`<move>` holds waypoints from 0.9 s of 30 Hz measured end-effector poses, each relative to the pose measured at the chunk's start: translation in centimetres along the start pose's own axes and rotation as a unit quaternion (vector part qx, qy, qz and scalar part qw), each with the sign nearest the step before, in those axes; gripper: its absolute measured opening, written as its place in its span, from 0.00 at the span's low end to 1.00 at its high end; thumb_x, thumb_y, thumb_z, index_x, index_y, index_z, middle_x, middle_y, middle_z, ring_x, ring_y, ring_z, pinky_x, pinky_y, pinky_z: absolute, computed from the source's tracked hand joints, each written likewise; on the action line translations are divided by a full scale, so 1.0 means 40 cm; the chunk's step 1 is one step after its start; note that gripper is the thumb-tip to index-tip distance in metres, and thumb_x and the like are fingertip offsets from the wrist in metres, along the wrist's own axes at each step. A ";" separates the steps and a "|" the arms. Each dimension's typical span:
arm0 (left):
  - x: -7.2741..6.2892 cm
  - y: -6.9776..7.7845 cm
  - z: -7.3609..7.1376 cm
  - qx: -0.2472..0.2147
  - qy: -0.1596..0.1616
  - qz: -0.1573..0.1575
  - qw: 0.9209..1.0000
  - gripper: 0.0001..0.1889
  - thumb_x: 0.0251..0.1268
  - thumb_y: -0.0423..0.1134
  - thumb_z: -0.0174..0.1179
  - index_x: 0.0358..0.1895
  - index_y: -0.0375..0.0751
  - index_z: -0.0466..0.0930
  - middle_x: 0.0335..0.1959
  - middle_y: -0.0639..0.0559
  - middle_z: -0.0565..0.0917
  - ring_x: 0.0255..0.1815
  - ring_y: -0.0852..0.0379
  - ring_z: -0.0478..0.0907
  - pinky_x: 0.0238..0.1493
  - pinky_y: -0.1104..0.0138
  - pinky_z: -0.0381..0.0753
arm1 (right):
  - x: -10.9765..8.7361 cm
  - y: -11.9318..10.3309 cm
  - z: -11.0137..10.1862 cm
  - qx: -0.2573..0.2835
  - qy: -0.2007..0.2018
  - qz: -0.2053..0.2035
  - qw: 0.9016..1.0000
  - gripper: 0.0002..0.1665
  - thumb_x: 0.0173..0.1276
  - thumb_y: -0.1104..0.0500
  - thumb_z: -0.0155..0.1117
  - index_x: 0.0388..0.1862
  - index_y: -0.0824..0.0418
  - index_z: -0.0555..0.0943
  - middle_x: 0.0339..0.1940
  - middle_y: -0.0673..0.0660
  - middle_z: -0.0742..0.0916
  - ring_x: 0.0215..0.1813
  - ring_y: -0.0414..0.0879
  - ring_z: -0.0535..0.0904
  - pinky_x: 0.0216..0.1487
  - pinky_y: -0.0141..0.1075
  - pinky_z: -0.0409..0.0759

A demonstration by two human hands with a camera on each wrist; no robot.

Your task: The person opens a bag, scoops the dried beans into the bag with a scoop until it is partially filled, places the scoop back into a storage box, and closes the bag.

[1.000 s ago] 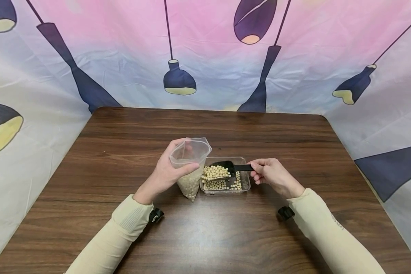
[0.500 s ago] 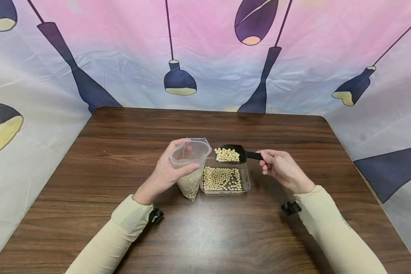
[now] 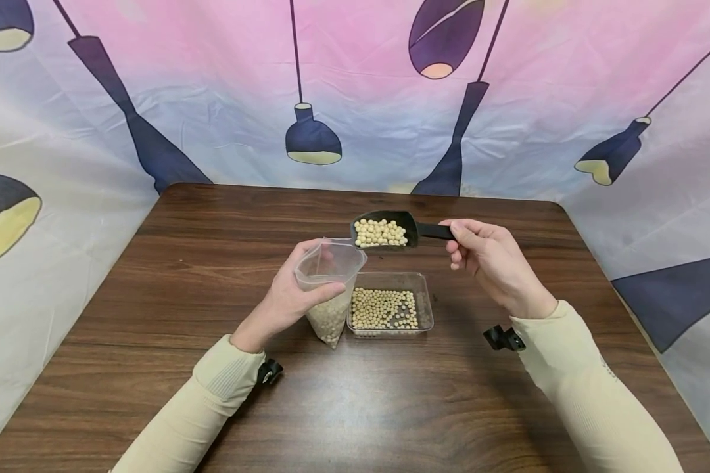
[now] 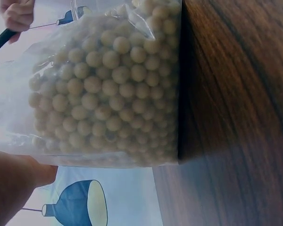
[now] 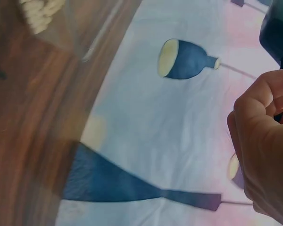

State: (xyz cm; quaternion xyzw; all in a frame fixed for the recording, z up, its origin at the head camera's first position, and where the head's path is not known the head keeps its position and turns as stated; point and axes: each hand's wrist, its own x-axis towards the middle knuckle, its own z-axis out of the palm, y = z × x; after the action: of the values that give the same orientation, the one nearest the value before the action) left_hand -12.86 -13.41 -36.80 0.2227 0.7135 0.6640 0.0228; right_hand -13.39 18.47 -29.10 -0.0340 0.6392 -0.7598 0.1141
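My left hand (image 3: 292,292) grips a clear plastic bag (image 3: 329,315) near its top, thumb in front and fingers behind, so its mouth gapes. Pale round beans fill the lower part of the bag, seen large in the left wrist view as a mass of beans (image 4: 108,89). With thumb and fingers, my right hand (image 3: 494,263) pinches the handle of a black scoop (image 3: 414,226). Beans (image 3: 381,232) lie heaped in the scoop, whose front edge is just above the bag's mouth at its right. In the right wrist view the scoop (image 5: 277,33) shows only partly.
Right beside the bag, a clear rectangular plastic box (image 3: 424,309) stands on the dark wooden table (image 3: 242,407); a layer of beans covers most of its bottom. Behind the table hangs a cloth (image 3: 367,131) printed with lamps.
My right hand has lifted the scoop of beans out of the box, up and away from me, then leftward to the bag's mouth. My left hand and the bag stay in place.
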 end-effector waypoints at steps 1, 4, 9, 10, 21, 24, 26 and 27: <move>0.000 0.000 0.000 0.003 0.000 0.000 1.000 0.34 0.56 0.29 0.70 0.66 0.45 0.65 0.55 0.44 0.72 0.56 0.49 0.73 0.52 0.62 0.78 | 0.000 -0.005 0.007 -0.001 -0.002 -0.005 1.000 0.25 0.74 0.55 0.57 0.61 0.72 0.70 0.26 0.51 0.80 0.27 0.39 0.74 0.30 0.30 0.78; 0.001 0.000 0.000 0.009 -0.001 0.001 1.000 0.34 0.56 0.29 0.70 0.66 0.47 0.66 0.55 0.45 0.72 0.56 0.49 0.74 0.50 0.62 0.79 | 0.001 -0.016 0.028 -0.006 -0.005 -0.023 1.000 0.24 0.74 0.55 0.58 0.59 0.72 0.72 0.25 0.51 0.81 0.26 0.39 0.75 0.30 0.29 0.78; 0.001 0.001 0.000 0.013 -0.001 0.005 1.000 0.34 0.57 0.30 0.69 0.66 0.47 0.66 0.56 0.44 0.72 0.56 0.49 0.73 0.50 0.61 0.79 | 0.004 -0.028 0.053 -0.008 -0.003 -0.050 0.999 0.20 0.73 0.56 0.59 0.55 0.70 0.75 0.25 0.52 0.81 0.25 0.39 0.76 0.29 0.29 0.78; 0.001 0.001 0.000 0.012 -0.002 0.004 1.000 0.34 0.57 0.30 0.69 0.66 0.47 0.66 0.56 0.44 0.72 0.56 0.49 0.73 0.50 0.61 0.79 | 0.005 -0.030 0.057 -0.007 -0.003 -0.055 0.998 0.20 0.73 0.56 0.59 0.55 0.71 0.76 0.25 0.52 0.82 0.25 0.39 0.76 0.29 0.29 0.78; 0.004 0.003 -0.001 0.027 0.001 0.003 1.000 0.34 0.56 0.30 0.70 0.66 0.46 0.66 0.58 0.46 0.73 0.58 0.52 0.72 0.54 0.61 0.76 | 0.008 -0.041 0.079 -0.099 0.032 -0.128 0.986 0.18 0.73 0.57 0.58 0.51 0.72 0.79 0.24 0.55 0.82 0.24 0.40 0.77 0.30 0.31 0.80; 0.003 0.004 -0.001 0.026 0.004 -0.005 1.000 0.34 0.56 0.31 0.70 0.66 0.47 0.65 0.59 0.48 0.74 0.58 0.53 0.72 0.55 0.61 0.75 | 0.006 -0.043 0.080 -0.105 0.037 -0.132 0.985 0.19 0.73 0.57 0.59 0.51 0.73 0.78 0.24 0.55 0.82 0.24 0.40 0.77 0.30 0.31 0.81; 0.002 0.005 -0.001 0.024 0.004 -0.010 1.000 0.35 0.56 0.32 0.71 0.66 0.47 0.65 0.59 0.49 0.74 0.57 0.53 0.72 0.55 0.61 0.75 | 0.005 -0.045 0.081 -0.108 0.040 -0.138 0.984 0.18 0.73 0.57 0.59 0.51 0.72 0.79 0.24 0.56 0.82 0.24 0.41 0.77 0.30 0.31 0.80; 0.002 0.005 -0.001 0.023 0.004 -0.011 1.000 0.35 0.56 0.32 0.71 0.66 0.47 0.65 0.60 0.49 0.74 0.58 0.52 0.72 0.55 0.61 0.75 | 0.004 -0.046 0.082 -0.114 0.043 -0.142 0.982 0.17 0.73 0.57 0.59 0.50 0.71 0.79 0.24 0.56 0.82 0.25 0.41 0.77 0.30 0.31 0.81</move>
State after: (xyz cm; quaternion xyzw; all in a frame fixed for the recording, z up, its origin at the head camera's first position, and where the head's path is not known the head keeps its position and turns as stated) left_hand -12.87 -13.42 -36.60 0.2123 0.7312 0.6479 0.0220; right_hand -13.12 15.56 -26.72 -0.1046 0.7148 -0.6910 -0.0266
